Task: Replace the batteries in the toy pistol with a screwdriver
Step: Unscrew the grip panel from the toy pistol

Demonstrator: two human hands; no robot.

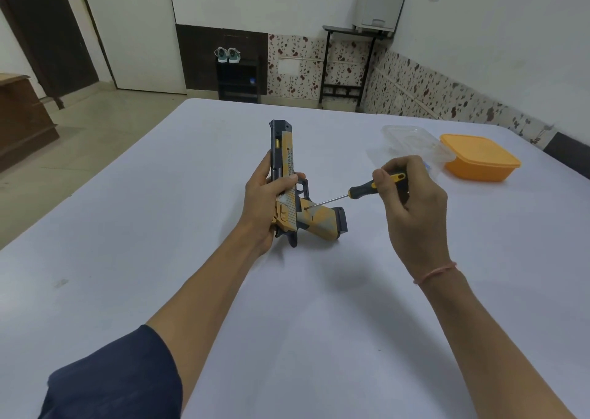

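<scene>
A yellow, grey and dark-blue toy pistol (289, 176) is held over the white table (159, 259), barrel pointing away from me, grip pointing right. My left hand (263, 201) grips it around the slide and frame, thumb on top near the trigger guard. My right hand (412, 201) grips the black and yellow handle of a screwdriver (360, 192). Its thin metal shaft slants down to the left, and the tip touches the upper part of the pistol's grip. No batteries are visible.
An orange plastic box (482, 157) sits at the table's right, with a clear plastic lid or container (412, 141) beside it, partly behind my right hand. Beyond the table are a shoe rack, a small black stand and a door.
</scene>
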